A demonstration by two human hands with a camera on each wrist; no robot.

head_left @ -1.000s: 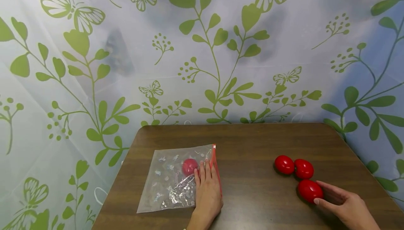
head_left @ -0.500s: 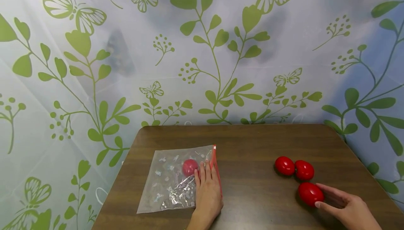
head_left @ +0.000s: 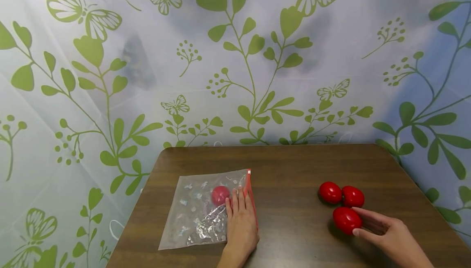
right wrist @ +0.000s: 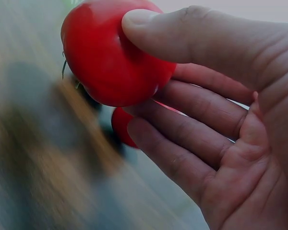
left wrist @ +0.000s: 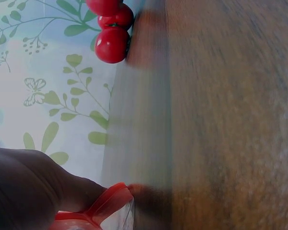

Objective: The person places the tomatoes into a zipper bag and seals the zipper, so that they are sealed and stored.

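My right hand (head_left: 386, 233) pinches a shiny red tomato (head_left: 347, 220) between thumb and fingers. The tomato is held a little above the table, its green stem bits showing in the right wrist view. Just behind it, two more tomatoes (head_left: 330, 192) sit side by side on the tabletop. My left hand (head_left: 243, 223) rests flat, fingers straight, on a clear zip bag (head_left: 184, 215) with a red zip edge. One tomato (head_left: 220, 195) lies inside the bag, just beyond those fingertips. In the left wrist view, the red zip edge (left wrist: 110, 201) stands slightly raised beside the hand.
The brown wooden table (head_left: 287, 178) has rounded far corners. Behind it hangs a pale curtain (head_left: 235, 63) printed with green leaves and butterflies. Bare tabletop lies between the bag and the loose tomatoes.
My right hand has lifted the nearest tomato off the table and carried it left. The left hand and the bag have stayed in place.
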